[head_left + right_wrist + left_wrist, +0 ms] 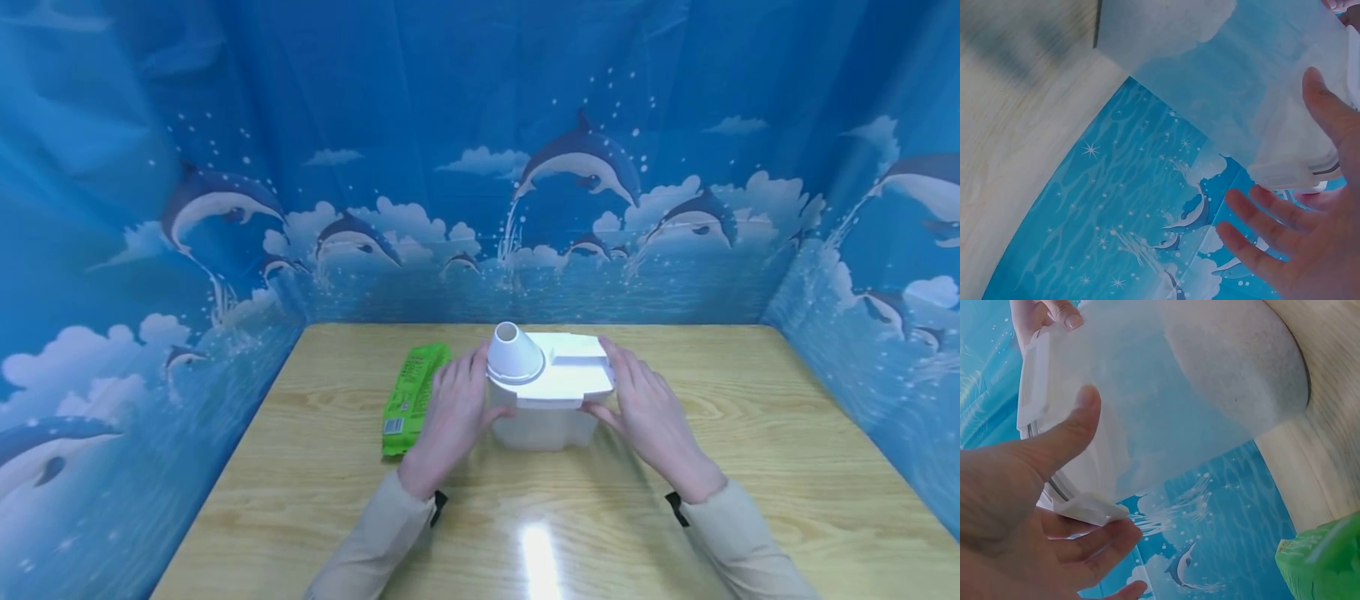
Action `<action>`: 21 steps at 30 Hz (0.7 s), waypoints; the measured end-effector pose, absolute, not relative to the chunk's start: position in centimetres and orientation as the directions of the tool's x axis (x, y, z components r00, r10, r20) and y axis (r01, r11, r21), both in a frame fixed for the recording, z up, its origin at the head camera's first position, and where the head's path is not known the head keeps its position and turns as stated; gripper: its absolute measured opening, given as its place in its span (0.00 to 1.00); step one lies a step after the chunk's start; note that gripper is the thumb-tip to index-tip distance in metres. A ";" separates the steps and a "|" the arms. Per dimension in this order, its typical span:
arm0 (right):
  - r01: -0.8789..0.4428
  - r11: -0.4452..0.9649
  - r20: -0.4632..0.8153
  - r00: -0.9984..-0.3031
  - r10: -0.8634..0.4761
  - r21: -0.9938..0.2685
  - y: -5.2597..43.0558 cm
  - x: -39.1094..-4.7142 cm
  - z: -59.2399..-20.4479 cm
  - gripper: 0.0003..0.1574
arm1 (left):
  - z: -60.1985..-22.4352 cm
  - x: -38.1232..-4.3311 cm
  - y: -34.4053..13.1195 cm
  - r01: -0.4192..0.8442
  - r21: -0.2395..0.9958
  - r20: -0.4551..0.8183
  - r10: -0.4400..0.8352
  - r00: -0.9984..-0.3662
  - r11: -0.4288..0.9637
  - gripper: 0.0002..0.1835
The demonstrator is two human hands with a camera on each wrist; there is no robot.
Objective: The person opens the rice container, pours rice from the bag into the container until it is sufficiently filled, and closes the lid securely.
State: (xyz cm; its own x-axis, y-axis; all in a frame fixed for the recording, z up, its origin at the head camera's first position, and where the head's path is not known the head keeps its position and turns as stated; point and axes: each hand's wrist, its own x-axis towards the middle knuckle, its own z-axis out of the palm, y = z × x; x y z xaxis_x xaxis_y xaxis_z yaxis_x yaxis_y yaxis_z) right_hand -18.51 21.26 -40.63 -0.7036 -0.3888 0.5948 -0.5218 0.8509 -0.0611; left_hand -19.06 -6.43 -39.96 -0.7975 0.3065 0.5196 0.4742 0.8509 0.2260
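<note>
A translucent plastic storage container (546,429) stands on the table between both hands. Its white lid (573,387) carries a white cone-shaped cup (513,357) at the left. My left hand (456,408) grips the lid's left end, thumb in front and fingers by the side clip (1091,509). At the other end, my right hand (651,408) holds the lid's edge, thumb in front, fingertips at another side clip (1280,175). Pale grainy contents (1241,369) show through the lower wall in the left wrist view. Which clips are fastened I cannot tell.
A green printed packet (412,400) lies left of the container, close to the left forearm. The wood-grain table (750,417) is bordered at its back and sides by a blue dolphin-print curtain (450,100).
</note>
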 end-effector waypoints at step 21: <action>-0.460 0.875 0.541 -0.780 -0.315 -0.153 20.4 -23.5 -40.4 0.63 | -39.5 -23.3 -4.5 0.291 0.271 0.415 0.162 -0.895 0.918 0.60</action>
